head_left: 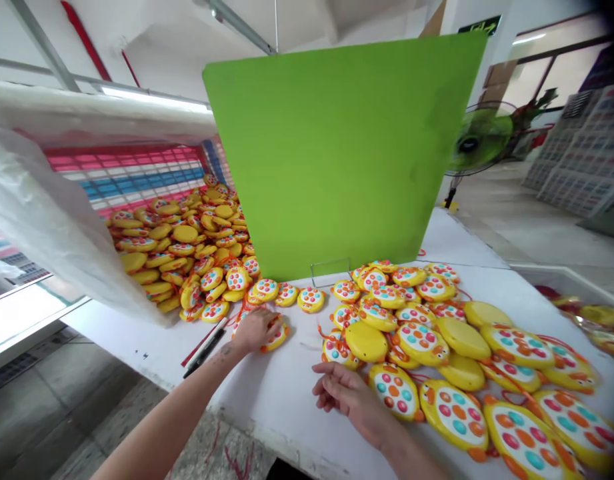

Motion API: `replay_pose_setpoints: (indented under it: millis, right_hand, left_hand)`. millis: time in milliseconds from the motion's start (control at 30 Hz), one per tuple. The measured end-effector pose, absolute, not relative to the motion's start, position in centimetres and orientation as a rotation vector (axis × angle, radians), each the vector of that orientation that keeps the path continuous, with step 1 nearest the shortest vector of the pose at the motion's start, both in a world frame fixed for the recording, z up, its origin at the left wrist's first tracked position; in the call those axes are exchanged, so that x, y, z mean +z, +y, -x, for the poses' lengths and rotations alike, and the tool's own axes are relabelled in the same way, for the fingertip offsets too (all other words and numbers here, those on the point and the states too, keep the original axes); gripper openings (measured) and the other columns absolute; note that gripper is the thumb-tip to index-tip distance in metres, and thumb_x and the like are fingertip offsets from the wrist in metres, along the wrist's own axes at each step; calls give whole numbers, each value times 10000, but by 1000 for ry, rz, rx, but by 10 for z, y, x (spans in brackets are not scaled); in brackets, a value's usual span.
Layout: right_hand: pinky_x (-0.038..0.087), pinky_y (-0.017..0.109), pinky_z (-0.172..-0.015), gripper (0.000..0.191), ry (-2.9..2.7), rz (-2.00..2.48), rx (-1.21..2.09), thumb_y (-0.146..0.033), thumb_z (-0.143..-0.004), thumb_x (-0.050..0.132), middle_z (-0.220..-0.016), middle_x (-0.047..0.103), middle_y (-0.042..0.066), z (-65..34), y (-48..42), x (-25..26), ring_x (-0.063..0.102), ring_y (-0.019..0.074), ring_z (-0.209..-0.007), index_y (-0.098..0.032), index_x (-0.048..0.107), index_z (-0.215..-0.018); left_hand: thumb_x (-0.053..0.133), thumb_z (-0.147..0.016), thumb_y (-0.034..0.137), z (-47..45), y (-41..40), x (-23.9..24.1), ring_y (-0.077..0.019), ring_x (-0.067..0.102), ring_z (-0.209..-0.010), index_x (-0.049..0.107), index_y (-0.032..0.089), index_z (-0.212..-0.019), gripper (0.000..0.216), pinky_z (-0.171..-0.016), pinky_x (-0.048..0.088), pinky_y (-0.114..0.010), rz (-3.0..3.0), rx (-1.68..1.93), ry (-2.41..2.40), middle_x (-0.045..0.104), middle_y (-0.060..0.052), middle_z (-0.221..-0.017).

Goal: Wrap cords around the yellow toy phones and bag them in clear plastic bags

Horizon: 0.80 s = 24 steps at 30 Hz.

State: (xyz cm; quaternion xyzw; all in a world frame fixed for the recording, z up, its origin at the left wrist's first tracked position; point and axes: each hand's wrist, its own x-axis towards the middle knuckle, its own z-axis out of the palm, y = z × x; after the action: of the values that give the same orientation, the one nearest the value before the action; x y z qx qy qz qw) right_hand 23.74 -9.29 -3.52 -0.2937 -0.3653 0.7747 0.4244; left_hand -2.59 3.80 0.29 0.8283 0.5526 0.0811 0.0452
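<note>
My left hand (257, 329) reaches forward across the white table (287, 393) and lies over a yellow round toy (277, 337) with coloured buttons, fingers curled on it. My right hand (344, 393) rests on the table nearer to me, fingers loosely curled and holding nothing, right beside another yellow toy (395, 391). Several more yellow toys (437, 333) with red cords are spread over the table on the right.
A big heap of the same toys (187, 253) spills from a clear plastic bag (47, 220) at the left. An upright green board (337, 153) stands behind. A dark pen-like tool (204, 348) lies by my left wrist. A fan (479, 137) stands at the right, with a tray (567, 280) beyond the table.
</note>
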Motion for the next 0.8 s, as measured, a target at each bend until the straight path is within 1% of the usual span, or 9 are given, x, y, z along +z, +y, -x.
replay_pose_setpoints:
  millis: [100,200,267,333,400,467,533,633,800]
  right_hand:
    - [418,280,-675,366,-905,749,1935,-386,-809,708,-864,685,52,-237,-93,-35,640,142,-723,-160,621,-1084]
    - [420,278,-661,388,-905,775,1936,-410,-800,715,-860,687,54,-237,-93,-37,642,144,-712,-158,622,-1080]
    - [423,280,-663,388,-908,768,1937,-411,-808,707,-868,687,56,-236,-92,-37,644,145,-715,-158,617,-1087]
    - [426,283,-671,386,-897,754,1944,-413,-816,700,-867,686,55,-236,-91,-36,647,146,-720,-158,612,-1092]
    - [425,283,-669,401,-874,757,1956,-430,-808,705,-858,686,54,-235,-90,-36,650,146,-715,-157,610,-1086]
    - [423,275,-655,430,-846,769,1966,-455,-780,727,-842,686,52,-234,-87,-39,651,141,-694,-156,611,-1066]
    - [415,261,-621,466,-840,753,1983,-483,-744,752,-821,687,47,-232,-83,-45,649,134,-660,-160,610,-1047]
    - [402,241,-590,496,-864,707,2038,-515,-721,760,-807,686,42,-231,-76,-61,649,124,-633,-169,605,-1041]
    - [380,229,-611,520,-922,664,2041,-543,-687,773,-746,662,26,-231,-67,-90,618,114,-655,-187,643,-1044]
  left_hand:
    - [461,-892,512,24,37,9,-215,641,-932,686,266,-1017,357,-856,477,-298,-2464,352,1720,706,-45,-1026]
    - [368,-935,501,29,63,21,-235,644,-895,612,214,-1131,424,-777,496,-333,-2309,554,1941,675,-89,-1050]
    - [378,-938,466,35,94,31,-266,636,-928,490,150,-1268,471,-788,498,-374,-2187,685,2079,656,-131,-1058]
    - [448,-919,400,41,129,41,-286,607,-1038,413,122,-1322,490,-848,490,-391,-2096,770,2140,624,-160,-1134]
    - [509,-893,316,45,162,48,-281,604,-1063,478,133,-1246,398,-857,498,-375,-2036,781,2121,633,-151,-1129]
    - [528,-886,252,46,191,51,-245,654,-936,550,136,-1127,269,-777,533,-337,-1988,743,2053,682,-120,-992]
    - [520,-907,237,44,214,49,-188,671,-773,563,126,-1087,216,-683,554,-301,-1951,716,1976,694,-84,-877]
    - [507,-945,272,40,245,40,-135,661,-694,544,114,-1131,247,-638,563,-280,-1935,729,1893,686,-63,-908]
    - [453,-968,245,41,284,29,-134,669,-731,532,120,-1175,254,-642,555,-263,-2021,708,1816,691,-75,-978]
